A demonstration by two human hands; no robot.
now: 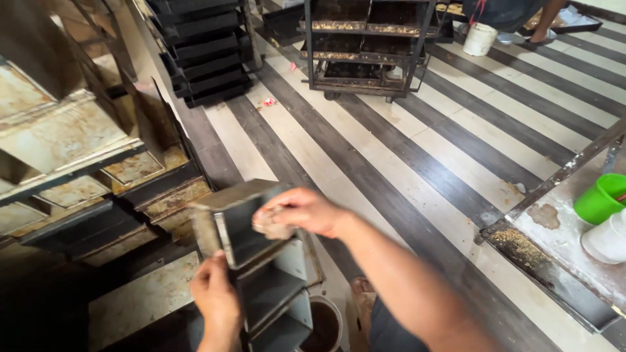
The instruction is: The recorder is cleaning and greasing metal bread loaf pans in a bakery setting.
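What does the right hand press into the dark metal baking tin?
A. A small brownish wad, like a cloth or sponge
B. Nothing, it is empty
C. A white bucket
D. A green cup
A: the right hand pushes a small brownish wad into the top compartment of the tin, which the left hand steadies from below.
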